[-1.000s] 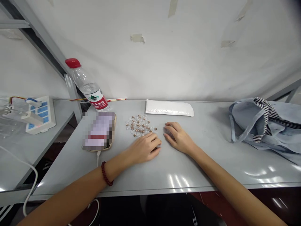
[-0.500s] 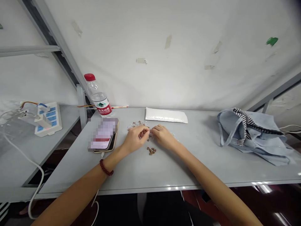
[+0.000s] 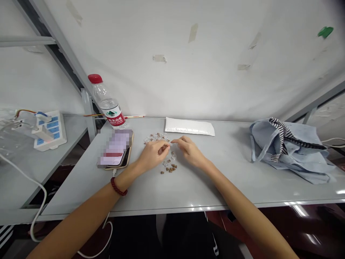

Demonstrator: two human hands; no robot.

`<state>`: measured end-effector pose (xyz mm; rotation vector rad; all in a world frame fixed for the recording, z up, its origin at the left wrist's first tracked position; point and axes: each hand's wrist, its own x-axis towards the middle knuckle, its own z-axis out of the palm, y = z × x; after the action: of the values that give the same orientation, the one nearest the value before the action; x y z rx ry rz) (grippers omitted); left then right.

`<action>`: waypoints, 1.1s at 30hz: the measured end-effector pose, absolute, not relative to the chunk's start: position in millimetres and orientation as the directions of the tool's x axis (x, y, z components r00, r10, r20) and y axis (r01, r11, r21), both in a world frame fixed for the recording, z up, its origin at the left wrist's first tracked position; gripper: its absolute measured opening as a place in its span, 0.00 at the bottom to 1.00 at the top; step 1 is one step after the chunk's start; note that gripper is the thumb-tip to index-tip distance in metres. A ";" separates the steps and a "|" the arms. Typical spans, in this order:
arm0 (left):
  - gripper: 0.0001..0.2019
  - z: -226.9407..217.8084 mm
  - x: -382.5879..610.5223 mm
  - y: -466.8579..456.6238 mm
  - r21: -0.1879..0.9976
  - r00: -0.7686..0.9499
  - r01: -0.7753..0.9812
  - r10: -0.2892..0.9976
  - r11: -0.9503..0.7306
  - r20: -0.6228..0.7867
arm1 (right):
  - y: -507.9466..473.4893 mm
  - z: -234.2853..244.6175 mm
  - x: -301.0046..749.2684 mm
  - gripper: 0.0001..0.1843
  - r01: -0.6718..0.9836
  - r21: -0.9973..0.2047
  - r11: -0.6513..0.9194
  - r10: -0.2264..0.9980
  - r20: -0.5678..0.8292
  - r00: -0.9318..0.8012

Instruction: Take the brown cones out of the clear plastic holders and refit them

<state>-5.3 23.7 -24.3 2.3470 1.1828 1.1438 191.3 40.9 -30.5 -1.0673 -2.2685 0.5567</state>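
Note:
My left hand (image 3: 155, 154) is closed in a pinch over the table; whatever is between its fingertips is too small to make out. My right hand (image 3: 191, 151) reaches its index finger toward the left fingertips, nothing visible in it. Just below both hands lie small brown corks (image 3: 172, 168) in a loose group, one apart to the left. Close to them rest tiny clear glass bottles (image 3: 173, 155), at least one with a cork. Behind my left hand is a cluster of similar little corked bottles (image 3: 157, 136), partly covered by the hand.
A white padded envelope (image 3: 190, 126) lies against the wall. On the left stand a red-capped water bottle (image 3: 111, 111) and a phone (image 3: 116, 146) on a charging cable. A power strip (image 3: 51, 130) sits farther left. A light blue cloth bag (image 3: 293, 151) lies right.
My hands have drawn slightly apart, and the right index finger is now stretched out. The loose corks look more spread, with clear bottles now visible beside them. The view has shifted slightly.

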 end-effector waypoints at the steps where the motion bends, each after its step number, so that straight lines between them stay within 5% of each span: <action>1: 0.06 -25.1 -5.1 23.2 0.532 0.367 0.557 0.764 -0.637 0.530 | 40.0 -28.3 191.8 0.19 0.525 -0.647 0.552 0.821 0.314 -0.477; 4: 0.05 -28.9 -3.1 20.7 0.481 0.403 0.576 0.742 -0.661 0.536 | 37.2 -21.5 191.5 0.09 0.373 -0.861 0.345 0.914 0.218 -0.342; 7: 0.07 -31.9 -0.6 17.7 0.409 0.436 0.609 0.718 -0.680 0.543 | 33.2 -15.8 189.1 0.09 0.183 -0.971 0.151 0.939 0.083 -0.335; 14: 0.07 -33.8 3.0 14.9 0.384 0.476 0.604 0.702 -0.699 0.530 | 27.7 -12.8 185.9 0.13 0.053 -0.998 -0.025 0.927 -0.043 -0.373; 18: 0.05 -33.2 4.0 14.6 0.472 0.454 0.554 0.724 -0.686 0.520 | 29.7 -9.9 189.8 0.14 0.030 -0.991 -0.130 0.886 -0.130 -0.445; 30: 0.06 -23.9 9.0 5.2 0.628 0.372 0.497 0.801 -0.599 0.469 | 28.0 -4.9 194.9 0.13 0.053 -0.993 -0.102 0.868 -0.115 -0.483; 33: 0.06 -15.2 9.4 4.0 0.792 0.290 0.462 0.912 -0.400 0.291 | 27.4 -3.5 195.8 0.11 0.086 -0.995 -0.045 0.880 -0.080 -0.468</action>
<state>9.4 4.0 -15.2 1.9837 1.2233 1.0059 195.8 27.4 -3.5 -1.0402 -1.5898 1.5804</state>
